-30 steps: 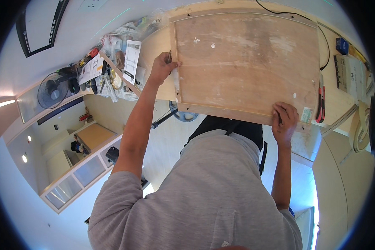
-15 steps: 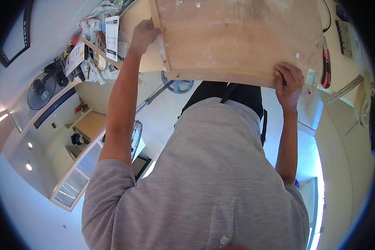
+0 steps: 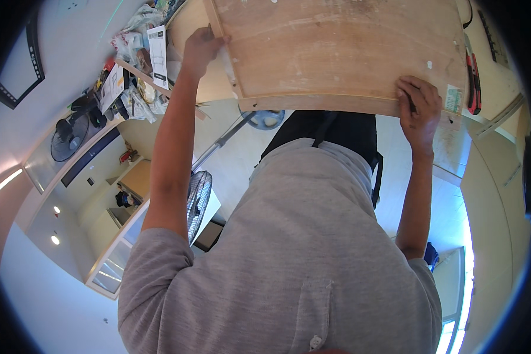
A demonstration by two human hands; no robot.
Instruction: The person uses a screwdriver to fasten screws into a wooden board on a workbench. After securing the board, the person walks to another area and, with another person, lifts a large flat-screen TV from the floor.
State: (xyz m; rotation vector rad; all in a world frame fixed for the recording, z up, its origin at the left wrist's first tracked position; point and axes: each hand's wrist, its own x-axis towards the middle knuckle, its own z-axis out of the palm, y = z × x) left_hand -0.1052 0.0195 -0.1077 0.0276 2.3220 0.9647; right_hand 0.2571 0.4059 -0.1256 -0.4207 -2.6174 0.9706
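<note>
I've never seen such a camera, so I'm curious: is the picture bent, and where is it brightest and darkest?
Head view: the board has a slightly bowed front edge, and the corners go black; head view: glare whitens a strip at lower right, and a lamp glows at far left.

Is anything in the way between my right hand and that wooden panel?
Nothing visible: your right hand rests on the wooden panel by its near right corner. The red cutter lies beyond the panel's right side, not between them.

Panel (image 3: 336,59): scuffed matt wood; shirt (image 3: 289,248): cloth.
</note>
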